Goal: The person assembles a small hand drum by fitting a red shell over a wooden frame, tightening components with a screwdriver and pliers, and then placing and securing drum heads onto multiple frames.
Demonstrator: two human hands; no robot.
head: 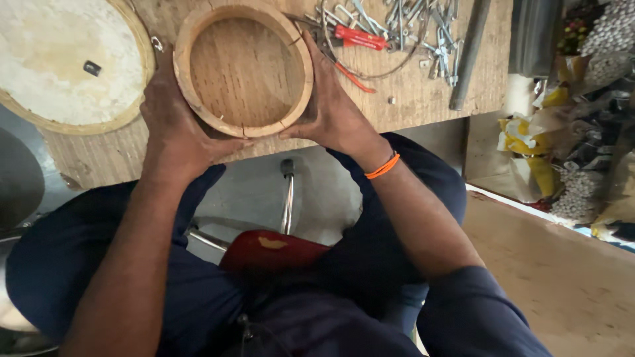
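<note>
A round wooden ring [198, 36], a thick hoop with a wooden bottom showing inside, rests on the near edge of a wooden workbench [430, 99]. My left hand [173, 125] grips its left and lower rim. My right hand [334, 112] presses against its right side, thumb under the lower rim. An orange band circles my right wrist. Both forearms reach up from dark blue sleeves.
A round pale disc [59, 59] with a small metal piece lies left of the ring. Red-handled pliers [357, 36], wire and several metal bits lie behind the right hand, with a dark metal bar [466, 59] beside them. A red stool seat [271, 251] sits below. Bags clutter the right.
</note>
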